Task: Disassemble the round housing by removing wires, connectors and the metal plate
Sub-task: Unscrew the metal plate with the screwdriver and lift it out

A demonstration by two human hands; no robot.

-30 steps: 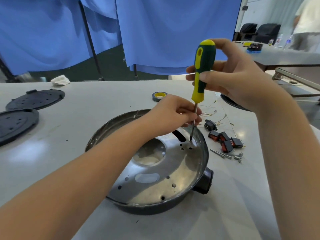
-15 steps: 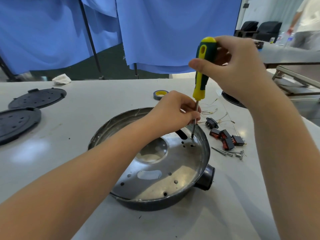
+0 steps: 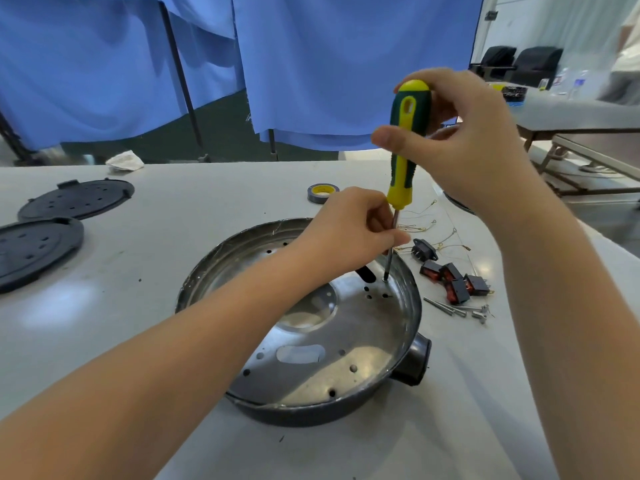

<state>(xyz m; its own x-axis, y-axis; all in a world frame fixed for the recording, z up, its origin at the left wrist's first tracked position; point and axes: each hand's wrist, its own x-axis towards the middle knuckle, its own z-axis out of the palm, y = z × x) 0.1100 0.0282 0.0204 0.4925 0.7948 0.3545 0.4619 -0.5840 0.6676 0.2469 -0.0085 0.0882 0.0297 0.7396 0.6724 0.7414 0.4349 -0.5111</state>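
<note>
The round dark housing (image 3: 412,362) lies open side up on the grey table, with the shiny perforated metal plate (image 3: 360,327) inside it. A green and yellow screwdriver (image 3: 403,147) stands upright, its tip on a screw at the plate's far right edge. My right hand (image 3: 460,136) grips the handle from above. My left hand (image 3: 349,230) pinches the steel shaft just under the handle. To the right of the housing lie removed thin wires (image 3: 429,230), black and red switches and a connector (image 3: 450,275), and loose screws (image 3: 457,310).
Two black round perforated covers (image 3: 74,199) (image 3: 31,247) lie at the left of the table. A roll of tape (image 3: 322,192) sits behind the housing, a crumpled white cloth (image 3: 124,160) at the far edge. Blue curtains hang behind; another table and a person stand far right.
My right hand has shifted its hold on the screwdriver handle, thumb now in front, as if turning it. My left hand stays on the shaft. The housing has not moved.
</note>
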